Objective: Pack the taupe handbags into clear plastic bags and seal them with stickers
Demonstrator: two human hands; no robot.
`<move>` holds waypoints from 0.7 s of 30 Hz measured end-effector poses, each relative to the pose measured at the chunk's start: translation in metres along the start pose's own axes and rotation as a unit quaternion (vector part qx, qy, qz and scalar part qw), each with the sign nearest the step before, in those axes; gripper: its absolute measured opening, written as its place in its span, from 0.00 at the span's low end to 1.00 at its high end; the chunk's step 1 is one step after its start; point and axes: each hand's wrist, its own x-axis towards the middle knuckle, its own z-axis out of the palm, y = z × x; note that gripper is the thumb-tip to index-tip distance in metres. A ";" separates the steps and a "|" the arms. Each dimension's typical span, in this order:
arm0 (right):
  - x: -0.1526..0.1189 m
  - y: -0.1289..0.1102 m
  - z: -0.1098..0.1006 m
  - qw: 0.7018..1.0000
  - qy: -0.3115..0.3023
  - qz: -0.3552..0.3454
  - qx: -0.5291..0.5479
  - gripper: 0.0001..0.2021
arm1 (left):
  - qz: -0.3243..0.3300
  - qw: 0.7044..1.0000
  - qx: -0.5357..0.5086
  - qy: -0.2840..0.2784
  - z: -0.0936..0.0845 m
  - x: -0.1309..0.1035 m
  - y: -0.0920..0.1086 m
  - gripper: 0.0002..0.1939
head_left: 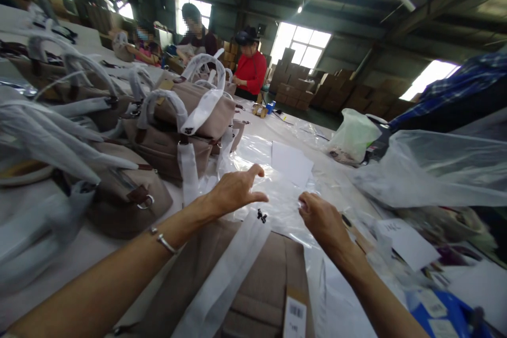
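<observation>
A taupe bag (257, 285) lies closest to me, with a white-wrapped strap (229, 269) across it and a barcode tag (295, 314) near its lower right. Just above the strap's dark metal clip, my left hand (237, 190) is open, thumb and fingers apart with nothing between them. My right hand (320, 216) is closed, its fingers curled together at the edge of the clear plastic bags (273, 190); whatever it pinches is too small to make out. White sheets (291, 162) lie on the plastic beyond both hands.
Wrapped taupe bags (170, 142) are piled along the left. At right are a translucent plastic sheet (439, 169), a marked paper (407, 240) and a blue object (447, 317). People stand beyond the table, one in red (251, 71).
</observation>
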 end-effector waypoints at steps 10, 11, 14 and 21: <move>-0.058 0.056 0.036 0.970 -0.007 0.200 0.141 0.04 | -0.266 0.963 0.019 0.038 -0.026 -0.024 -0.078 0.08; -0.058 0.057 0.039 0.935 0.010 0.248 0.253 0.04 | -0.274 0.961 -0.007 0.033 -0.025 -0.021 -0.076 0.11; -0.046 0.065 0.036 0.765 0.067 0.347 0.538 0.06 | -0.270 0.936 -0.220 0.057 -0.025 -0.007 -0.057 0.12; -0.028 0.101 0.017 0.542 0.075 0.375 0.748 0.11 | -0.199 0.727 -0.648 0.110 -0.044 0.009 -0.001 0.03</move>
